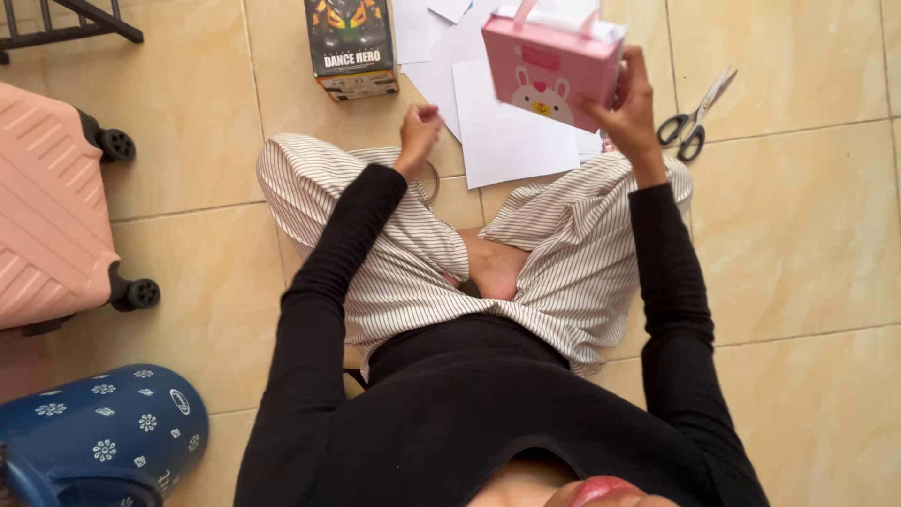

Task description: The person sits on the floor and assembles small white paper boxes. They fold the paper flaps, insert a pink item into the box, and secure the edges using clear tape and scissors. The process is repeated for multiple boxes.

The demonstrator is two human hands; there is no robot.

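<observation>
I sit cross-legged on a tiled floor in striped trousers and a black top. My right hand holds up a pink box with a rabbit picture and pale handles, tilted above white paper sheets. My left hand hovers closed over my left knee, near a thin clear ring, perhaps a tape roll; whether it pinches anything I cannot tell.
Scissors with black handles lie on the floor to the right. A dark printed toy box stands ahead. A pink wheeled suitcase is at the left, a blue flowered bag at the lower left.
</observation>
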